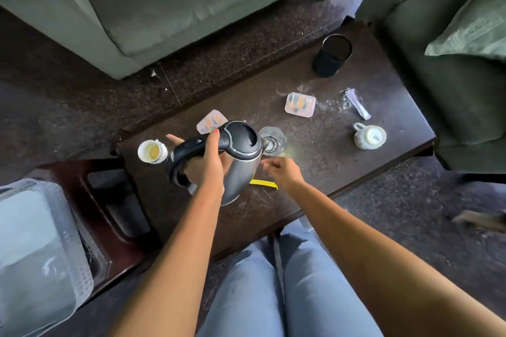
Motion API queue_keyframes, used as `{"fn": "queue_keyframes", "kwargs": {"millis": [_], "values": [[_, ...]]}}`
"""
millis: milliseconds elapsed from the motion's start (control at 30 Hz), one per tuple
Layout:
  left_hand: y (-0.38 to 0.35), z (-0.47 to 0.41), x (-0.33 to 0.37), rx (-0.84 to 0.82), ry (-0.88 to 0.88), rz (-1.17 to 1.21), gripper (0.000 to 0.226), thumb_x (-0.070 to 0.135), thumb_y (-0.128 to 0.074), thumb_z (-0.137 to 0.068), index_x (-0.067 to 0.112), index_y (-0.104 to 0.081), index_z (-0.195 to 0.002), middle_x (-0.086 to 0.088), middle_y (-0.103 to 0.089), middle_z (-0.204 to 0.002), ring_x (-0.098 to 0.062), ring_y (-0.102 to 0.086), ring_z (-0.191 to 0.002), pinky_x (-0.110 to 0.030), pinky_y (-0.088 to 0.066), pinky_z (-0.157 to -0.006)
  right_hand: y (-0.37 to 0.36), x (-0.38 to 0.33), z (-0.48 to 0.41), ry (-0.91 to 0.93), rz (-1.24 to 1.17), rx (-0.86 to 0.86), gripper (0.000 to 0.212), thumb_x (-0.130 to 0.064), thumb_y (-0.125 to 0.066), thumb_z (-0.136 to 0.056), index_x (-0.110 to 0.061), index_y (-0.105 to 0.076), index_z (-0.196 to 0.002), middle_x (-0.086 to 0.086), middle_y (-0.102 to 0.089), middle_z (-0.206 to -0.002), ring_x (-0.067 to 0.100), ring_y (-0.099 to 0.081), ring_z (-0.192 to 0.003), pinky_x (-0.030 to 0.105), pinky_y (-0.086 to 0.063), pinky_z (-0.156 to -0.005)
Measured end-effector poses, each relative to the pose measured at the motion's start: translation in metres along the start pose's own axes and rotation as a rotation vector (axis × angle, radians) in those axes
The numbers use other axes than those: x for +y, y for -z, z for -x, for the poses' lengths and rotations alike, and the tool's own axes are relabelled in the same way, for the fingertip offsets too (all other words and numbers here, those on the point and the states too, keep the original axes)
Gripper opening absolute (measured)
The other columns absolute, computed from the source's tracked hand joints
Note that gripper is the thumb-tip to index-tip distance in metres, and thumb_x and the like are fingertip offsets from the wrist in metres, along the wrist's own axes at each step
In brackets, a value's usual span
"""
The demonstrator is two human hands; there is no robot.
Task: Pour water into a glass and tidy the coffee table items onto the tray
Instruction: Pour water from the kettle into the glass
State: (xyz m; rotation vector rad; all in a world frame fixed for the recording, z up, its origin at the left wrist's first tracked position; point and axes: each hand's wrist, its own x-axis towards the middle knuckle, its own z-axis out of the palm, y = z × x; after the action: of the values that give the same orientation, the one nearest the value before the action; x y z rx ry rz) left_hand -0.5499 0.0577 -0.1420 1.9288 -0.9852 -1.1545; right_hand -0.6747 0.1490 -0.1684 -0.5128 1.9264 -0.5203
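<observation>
Gripping the kettle [242, 141] by its black handle, the left hand [208, 164] has its fingers [175, 140] wrapped round it with the thumb on top, probably to govern the tilt; the spout points at the glass [272, 141], which stands on the table [328, 159] just beyond the right hand [283, 174]. That hand's fingers [267, 165] are loosely curled and hold nothing, close beside the steel body, perhaps to steady it. No stream of water shows. The tray [82, 254] lies well behind the left fingers, not yet loaded from the table
</observation>
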Motion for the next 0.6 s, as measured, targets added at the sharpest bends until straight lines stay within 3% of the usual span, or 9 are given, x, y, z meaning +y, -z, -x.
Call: {"fn": "queue_keyframes", "kwargs": {"millis": [33, 100, 233, 400, 500, 600], "values": [[-0.002, 0.001, -0.001, 0.015, -0.001, -0.033, 0.074, 0.068, -0.064, -0.061, 0.039, -0.049, -0.127, 0.046, -0.049, -0.102, 0.022, -0.051, -0.079, -0.011, -0.034, -0.078, -0.001, 0.000, -0.001, 0.004, -0.006, -0.004, 0.026, -0.020, -0.053, -0.092, -0.019, -0.070, -0.112, 0.004, -0.071, -0.108, 0.013, -0.057, -0.094, 0.021, -0.039, -0.080], [-0.007, 0.003, 0.000, 0.041, 0.024, -0.097, 0.053, 0.072, -0.062, -0.060, 0.038, -0.054, -0.100, 0.032, -0.067, -0.091, 0.016, -0.057, -0.076, -0.019, -0.040, -0.078, -0.001, -0.002, -0.003, 0.013, -0.026, -0.010, 0.026, -0.020, -0.053, -0.092, -0.020, -0.070, -0.112, 0.004, -0.071, -0.109, 0.013, -0.056, -0.095, 0.021, -0.039, -0.081], [-0.012, 0.004, -0.001, 0.107, 0.049, -0.219, 0.069, 0.081, -0.056, -0.057, 0.031, -0.065, -0.104, 0.007, -0.069, -0.103, -0.017, -0.061, -0.098, -0.034, -0.043, -0.085, -0.001, -0.005, -0.007, 0.021, -0.027, -0.039, 0.025, -0.019, -0.052, -0.092, -0.019, -0.071, -0.110, 0.006, -0.072, -0.105, 0.012, -0.054, -0.089, 0.022, -0.038, -0.077], [-0.017, 0.003, 0.000, 0.114, 0.091, -0.279, 0.076, 0.080, -0.055, -0.057, 0.023, -0.069, -0.105, -0.001, -0.069, -0.116, -0.024, -0.058, -0.115, -0.046, -0.042, -0.102, 0.001, -0.005, -0.012, 0.011, -0.051, -0.048, 0.022, -0.020, -0.053, -0.092, -0.019, -0.073, -0.102, 0.003, -0.069, -0.093, 0.014, -0.053, -0.081, 0.022, -0.037, -0.072], [-0.019, 0.006, 0.001, 0.114, 0.079, -0.303, 0.079, 0.079, -0.053, -0.058, 0.021, -0.068, -0.109, -0.004, -0.067, -0.120, -0.027, -0.056, -0.118, -0.047, -0.039, -0.104, 0.002, -0.003, -0.014, 0.013, -0.045, -0.062, 0.022, -0.020, -0.054, -0.092, -0.017, -0.072, -0.104, 0.000, -0.063, -0.086, 0.010, -0.049, -0.069, 0.021, -0.036, -0.068], [-0.021, 0.006, 0.001, 0.085, 0.096, -0.353, 0.086, 0.083, -0.049, -0.056, 0.023, -0.064, -0.116, -0.002, -0.064, -0.126, -0.027, -0.053, -0.122, -0.048, -0.037, -0.105, 0.002, -0.001, -0.016, 0.010, -0.054, -0.072, 0.023, -0.021, -0.054, -0.093, -0.019, -0.071, -0.107, -0.002, -0.059, -0.084, 0.012, -0.046, -0.073, 0.021, -0.035, -0.066]]}}
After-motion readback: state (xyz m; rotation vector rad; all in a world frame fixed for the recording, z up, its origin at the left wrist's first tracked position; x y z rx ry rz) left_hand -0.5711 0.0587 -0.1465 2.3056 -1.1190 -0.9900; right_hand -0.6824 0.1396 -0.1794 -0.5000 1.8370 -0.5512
